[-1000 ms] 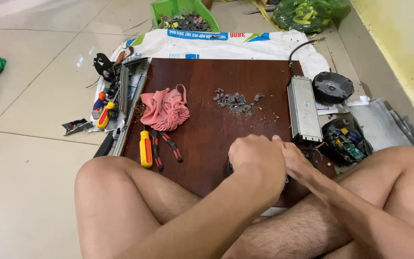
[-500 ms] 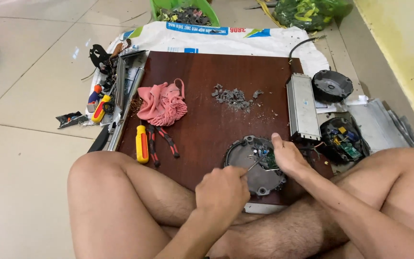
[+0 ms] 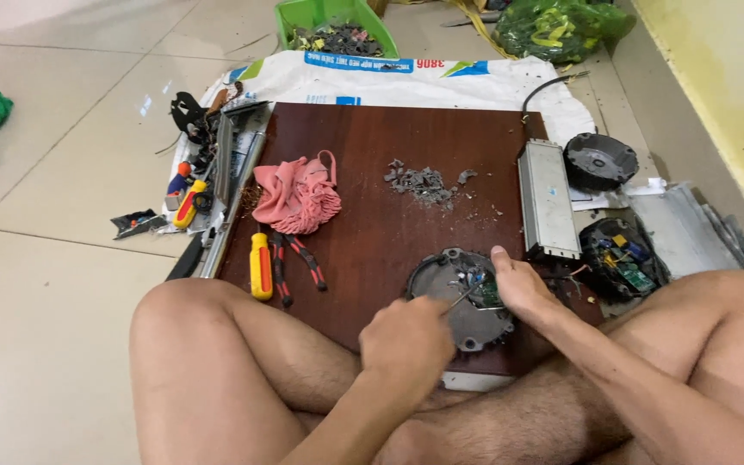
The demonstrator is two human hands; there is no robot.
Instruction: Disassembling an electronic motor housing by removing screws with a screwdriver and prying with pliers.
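Note:
A round grey metal housing [image 3: 443, 269] holding a small green circuit board [image 3: 486, 291] lies at the near edge of a dark brown wooden board [image 3: 389, 138], between my bare knees. My left hand [image 3: 406, 343] is closed on a thin metal tool [image 3: 465, 295] whose tip points into the housing. My right hand [image 3: 518, 284] rests on the housing's right rim, fingers pressing down on it.
On the board lie a pink cloth [image 3: 296, 194], a yellow-handled screwdriver [image 3: 260, 265], red-handled pliers [image 3: 299, 258], grey debris [image 3: 422, 181] and a long silver box [image 3: 547, 200]. Off the board: a black round cover [image 3: 600, 160], opened electronics [image 3: 620, 258], loose tools [image 3: 191, 185], a green bin [image 3: 335, 30].
Both hands were together over the housing. My left hand then drew back toward my body and has now come forward with the thin tool into the housing. My right hand stayed on the rim.

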